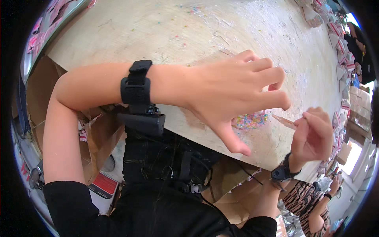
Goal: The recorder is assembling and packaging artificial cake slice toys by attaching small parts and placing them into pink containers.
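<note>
My left hand (pixel 241 89) hovers palm down over the table, its fingers apart and bent and its thumb stretched away from them. No object shows in it, though the palm is hidden. Partly covered by this hand is a rounded mass of tiny multicoloured beads (pixel 250 121); whether a dish holds them cannot be made out. To the right, my right hand (pixel 314 136) is closed, pinching a slim, pale pinkish pointed tool (pixel 284 121). The tool's tip points left toward the beads, slightly apart from them.
Loose coloured beads (pixel 193 10) dot the pale tabletop (pixel 158 39). Red-and-white packets (pixel 335 33) line its right side. Cardboard (pixel 104 138) stands below the near edge. One person in a striped top (pixel 304 201) is at lower right, another in dark clothes (pixel 367 59) at upper right.
</note>
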Tool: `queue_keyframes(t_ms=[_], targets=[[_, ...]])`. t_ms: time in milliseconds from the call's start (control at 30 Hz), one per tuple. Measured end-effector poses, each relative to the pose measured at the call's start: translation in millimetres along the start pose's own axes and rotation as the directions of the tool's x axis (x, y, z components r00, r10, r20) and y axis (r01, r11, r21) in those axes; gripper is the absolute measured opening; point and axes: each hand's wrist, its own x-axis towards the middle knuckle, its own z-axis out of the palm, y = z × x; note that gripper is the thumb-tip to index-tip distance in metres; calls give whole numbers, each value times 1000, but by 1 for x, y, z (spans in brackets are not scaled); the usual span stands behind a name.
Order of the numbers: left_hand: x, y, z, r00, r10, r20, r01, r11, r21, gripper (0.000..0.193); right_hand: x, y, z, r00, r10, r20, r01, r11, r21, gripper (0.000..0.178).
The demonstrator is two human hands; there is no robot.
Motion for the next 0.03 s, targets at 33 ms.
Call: queue_keyframes(t_ms=[33], targets=[[3,-1,2,1000,8,12,-7,1000,-10,59,-4,4,4,993,103,-64,-90,980,180,25]])
